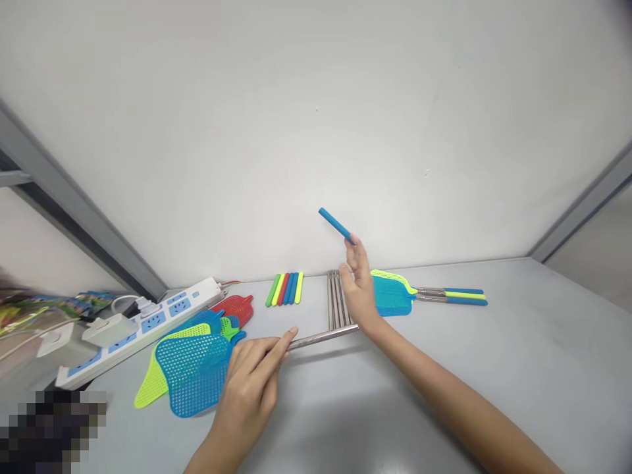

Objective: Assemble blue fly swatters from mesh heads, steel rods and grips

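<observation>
My left hand [254, 375] is closed on one end of a metal rod [323, 337], which points right across the table toward my right wrist. My right hand [360, 283] pinches a blue handle sleeve [336, 224] by its lower end, and the sleeve slants up to the left. Behind that hand lie several more metal rods [338, 299], side by side and partly hidden. Left of them is a row of coloured handle sleeves [285, 289]. A blue fly swatter head [197, 375] lies beside my left hand; whether it joins the held rod is hidden.
Yellow, green, red [237, 309] and blue swatter heads overlap at left. A white power strip [148, 322] with plugged-in chargers stands behind them. Swatters with blue and yellow handles [464, 296] lie at right. A wall [316, 151] closes off the back.
</observation>
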The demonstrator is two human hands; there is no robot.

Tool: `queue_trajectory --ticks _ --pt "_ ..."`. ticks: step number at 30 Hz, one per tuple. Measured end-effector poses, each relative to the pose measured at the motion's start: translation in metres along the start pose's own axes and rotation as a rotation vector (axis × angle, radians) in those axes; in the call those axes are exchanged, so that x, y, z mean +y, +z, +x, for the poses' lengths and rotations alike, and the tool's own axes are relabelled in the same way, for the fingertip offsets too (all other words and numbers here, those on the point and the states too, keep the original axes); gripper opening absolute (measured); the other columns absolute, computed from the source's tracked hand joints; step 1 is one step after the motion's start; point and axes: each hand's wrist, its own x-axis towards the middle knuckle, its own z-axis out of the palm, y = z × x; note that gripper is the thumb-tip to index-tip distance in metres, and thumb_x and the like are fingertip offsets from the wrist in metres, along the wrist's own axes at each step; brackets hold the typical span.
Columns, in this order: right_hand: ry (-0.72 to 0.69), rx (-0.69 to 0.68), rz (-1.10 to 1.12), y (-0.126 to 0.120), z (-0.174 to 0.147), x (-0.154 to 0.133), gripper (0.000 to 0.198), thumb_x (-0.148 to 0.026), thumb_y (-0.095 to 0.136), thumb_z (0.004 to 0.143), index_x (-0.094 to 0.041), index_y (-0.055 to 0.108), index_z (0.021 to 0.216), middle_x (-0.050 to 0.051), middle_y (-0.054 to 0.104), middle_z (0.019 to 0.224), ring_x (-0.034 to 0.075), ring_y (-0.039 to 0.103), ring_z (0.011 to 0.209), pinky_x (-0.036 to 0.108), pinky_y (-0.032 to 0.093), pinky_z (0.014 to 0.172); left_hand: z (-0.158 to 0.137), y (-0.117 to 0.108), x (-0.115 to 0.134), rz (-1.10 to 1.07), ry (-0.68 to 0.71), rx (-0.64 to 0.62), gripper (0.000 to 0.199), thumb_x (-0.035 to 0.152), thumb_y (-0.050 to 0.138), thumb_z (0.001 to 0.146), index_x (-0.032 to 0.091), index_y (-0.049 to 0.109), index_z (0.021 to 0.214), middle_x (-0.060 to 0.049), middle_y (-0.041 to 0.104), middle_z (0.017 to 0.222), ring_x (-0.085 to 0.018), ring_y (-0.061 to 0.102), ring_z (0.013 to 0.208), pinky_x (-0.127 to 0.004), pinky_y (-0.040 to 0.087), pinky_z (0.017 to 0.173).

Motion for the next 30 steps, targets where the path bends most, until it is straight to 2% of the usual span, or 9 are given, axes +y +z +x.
queue_trajectory --ticks 4,9,14,18,20,24,27,30 --pt "-0.132 0.127 0.053 -0.011 0.012 -0.019 0.048 -0.018 0.041 0.075 -0.029 0.032 0.121 0.001 0.030 0.131 0.016 0.030 0.118 0.037 0.023 0.096 -0.001 0.003 -0.002 -0.014 0.001 -0.005 0.052 0.005 0.040 0.078 0.028 0.033 0.123 -0.003 0.052 0.086 -0.015 0.044 0.078 -0.031 0.032 0.071" --pt "-0.085 0.225 0.206 -0.022 0.023 -0.032 0.045 -0.020 0.037 0.074 -0.030 0.035 0.119 0.002 0.040 0.125 0.018 0.038 0.113 0.040 0.032 0.088 -0.002 0.007 -0.005 -0.021 -0.010 -0.015 0.051 0.005 0.039 0.078 0.028 0.033 0.123 -0.003 0.051 0.086 -0.015 0.043 0.079 -0.031 0.032 0.070" --pt "0.132 0.295 0.413 -0.030 0.027 -0.025 0.043 -0.022 0.036 0.071 -0.034 0.040 0.113 -0.001 0.041 0.124 0.017 0.048 0.103 0.031 0.039 0.077 -0.001 0.011 -0.006 -0.001 -0.030 -0.018 0.048 0.008 0.039 0.079 0.027 0.034 0.122 -0.003 0.052 0.086 -0.016 0.044 0.078 -0.030 0.033 0.070" --pt "0.382 0.401 0.593 -0.035 0.030 -0.017 0.035 -0.026 0.038 0.068 -0.028 0.049 0.102 0.000 0.050 0.115 0.016 0.057 0.085 0.026 0.042 0.062 -0.001 0.012 -0.006 0.017 -0.032 -0.021 0.046 0.010 0.038 0.080 0.027 0.035 0.122 -0.003 0.053 0.086 -0.015 0.045 0.078 -0.030 0.033 0.070" --pt "0.513 0.486 0.644 -0.037 0.032 -0.012 0.031 -0.022 0.040 0.066 -0.024 0.051 0.095 0.001 0.056 0.104 0.013 0.059 0.074 0.024 0.042 0.056 -0.001 0.012 -0.006 0.018 -0.036 -0.027 0.045 0.011 0.037 0.080 0.027 0.035 0.122 -0.003 0.053 0.086 -0.015 0.045 0.078 -0.030 0.033 0.070" --pt "0.743 0.525 0.690 -0.044 0.034 -0.001 0.026 -0.008 0.036 0.062 -0.021 0.049 0.081 -0.001 0.058 0.072 0.007 0.048 0.045 0.023 0.040 0.045 -0.001 0.012 -0.005 0.015 -0.047 -0.045 0.045 0.011 0.037 0.080 0.027 0.035 0.122 -0.003 0.053 0.087 -0.015 0.046 0.078 -0.030 0.034 0.071" --pt "0.811 0.511 0.683 -0.047 0.031 0.005 0.017 -0.007 0.036 0.063 -0.019 0.046 0.069 -0.001 0.051 0.058 0.009 0.044 0.041 0.024 0.039 0.041 -0.001 0.011 -0.002 0.015 -0.061 -0.038 0.044 0.012 0.038 0.080 0.027 0.035 0.122 -0.003 0.052 0.087 -0.015 0.046 0.079 -0.030 0.033 0.072" --pt "0.851 0.532 0.677 -0.051 0.020 0.005 0.016 -0.005 0.035 0.063 -0.019 0.043 0.063 -0.001 0.046 0.053 0.009 0.045 0.042 0.025 0.041 0.043 0.000 0.009 0.003 0.019 -0.081 -0.038 0.043 0.014 0.038 0.081 0.027 0.035 0.121 -0.003 0.052 0.087 -0.015 0.045 0.079 -0.030 0.033 0.072"
